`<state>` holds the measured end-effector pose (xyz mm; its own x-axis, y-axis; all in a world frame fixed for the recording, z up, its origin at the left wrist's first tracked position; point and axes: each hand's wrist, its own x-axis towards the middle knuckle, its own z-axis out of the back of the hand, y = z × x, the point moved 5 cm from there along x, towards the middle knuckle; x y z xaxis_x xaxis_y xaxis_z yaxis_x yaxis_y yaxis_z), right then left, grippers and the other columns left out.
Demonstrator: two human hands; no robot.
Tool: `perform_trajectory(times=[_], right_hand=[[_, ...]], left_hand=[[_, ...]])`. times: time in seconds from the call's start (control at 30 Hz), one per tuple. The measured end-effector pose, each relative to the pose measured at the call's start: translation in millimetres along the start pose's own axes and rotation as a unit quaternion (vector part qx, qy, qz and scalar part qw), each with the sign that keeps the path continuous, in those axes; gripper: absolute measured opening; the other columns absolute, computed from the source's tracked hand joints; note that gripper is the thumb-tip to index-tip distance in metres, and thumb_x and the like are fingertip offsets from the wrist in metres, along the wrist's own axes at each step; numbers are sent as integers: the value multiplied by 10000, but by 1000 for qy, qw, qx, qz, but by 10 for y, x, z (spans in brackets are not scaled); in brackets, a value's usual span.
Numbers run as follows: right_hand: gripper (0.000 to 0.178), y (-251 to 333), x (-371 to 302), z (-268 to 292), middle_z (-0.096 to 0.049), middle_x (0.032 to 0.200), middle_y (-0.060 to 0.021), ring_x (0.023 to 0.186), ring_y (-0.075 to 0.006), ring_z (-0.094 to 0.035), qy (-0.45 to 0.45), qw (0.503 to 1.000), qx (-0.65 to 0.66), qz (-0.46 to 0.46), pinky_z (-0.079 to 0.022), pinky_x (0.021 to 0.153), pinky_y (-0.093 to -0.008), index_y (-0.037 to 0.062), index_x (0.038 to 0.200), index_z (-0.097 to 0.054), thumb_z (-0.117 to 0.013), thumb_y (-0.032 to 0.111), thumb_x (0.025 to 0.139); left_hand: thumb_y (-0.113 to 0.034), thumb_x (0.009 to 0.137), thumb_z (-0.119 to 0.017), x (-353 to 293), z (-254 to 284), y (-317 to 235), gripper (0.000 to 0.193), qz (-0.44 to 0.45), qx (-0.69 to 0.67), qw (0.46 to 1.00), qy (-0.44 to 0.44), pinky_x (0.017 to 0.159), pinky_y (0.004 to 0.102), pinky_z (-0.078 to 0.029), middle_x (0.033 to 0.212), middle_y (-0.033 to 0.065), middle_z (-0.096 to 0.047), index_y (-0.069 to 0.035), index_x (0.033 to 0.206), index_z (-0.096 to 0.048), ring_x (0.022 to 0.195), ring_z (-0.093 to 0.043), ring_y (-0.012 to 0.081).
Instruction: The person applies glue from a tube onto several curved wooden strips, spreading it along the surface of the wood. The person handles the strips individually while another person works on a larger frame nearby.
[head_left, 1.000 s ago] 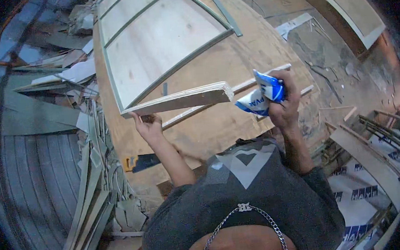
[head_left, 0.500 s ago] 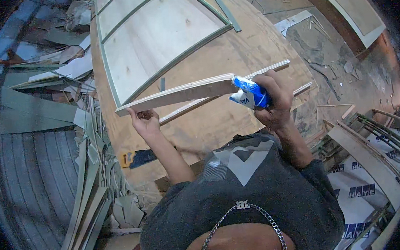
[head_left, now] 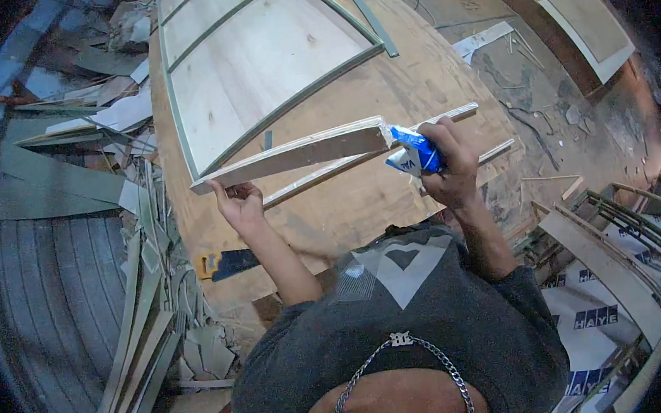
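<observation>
A long plywood strip (head_left: 303,150) is raised on edge across the work table, its layered edge turned up. My left hand (head_left: 239,204) is closed on the strip's left end, thumb and fingers pinching its lower edge. My right hand (head_left: 453,164) wraps around a crumpled blue-and-white plastic packet (head_left: 418,153). The packet's tip is close to the strip's right end; whether they touch I cannot tell. Behind the raised strip, another narrow strip (head_left: 313,178) lies on the table and runs behind my right hand.
A pale panel with a green-grey frame (head_left: 257,57) covers the far part of the plywood table (head_left: 444,65). Near the left front edge lies a handsaw (head_left: 230,264) with a yellow handle. Offcuts (head_left: 143,291) pile up along the left; more boards (head_left: 607,266) lean at the right.
My right hand and the packet have shifted slightly right, uncovering the strip's right end. My left hand stays at the left end of the strip.
</observation>
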<state>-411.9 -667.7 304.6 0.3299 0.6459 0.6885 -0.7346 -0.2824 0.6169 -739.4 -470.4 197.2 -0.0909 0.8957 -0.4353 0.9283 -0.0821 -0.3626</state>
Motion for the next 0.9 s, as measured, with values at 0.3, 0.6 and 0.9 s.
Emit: perform_trajectory(times=[0.3,0.6,0.9], right_hand=[[336,189,155,95,-525,707,-115,573,-312,-541,-12,999,27,22,-406,505,-364,67,906,-578,-600,-18,582],[326,16,120,97,-497,709,-118,594,-269,-506,-29,1000,-10,-6,-403,544,-336,20,886,-565,-569,-29,564],[333,21,93,-11,-491,702,-105,611,-242,-513,27,1000,-11,-4,-400,555,-315,18,899,-567,-565,-52,573]], left_hand=[[-276,773,-746,-39,-10,-25,222,-18,14,1000,6,656,269,-544,818,-2,-668,-96,864,-655,755,-636,124],[-280,768,-752,-49,-12,-70,254,-57,12,998,-9,666,258,-541,822,11,-660,-67,855,-644,787,-634,135],[-274,799,-720,29,51,-89,242,-34,1,999,25,709,286,-560,839,27,-668,-57,870,-642,797,-640,146]])
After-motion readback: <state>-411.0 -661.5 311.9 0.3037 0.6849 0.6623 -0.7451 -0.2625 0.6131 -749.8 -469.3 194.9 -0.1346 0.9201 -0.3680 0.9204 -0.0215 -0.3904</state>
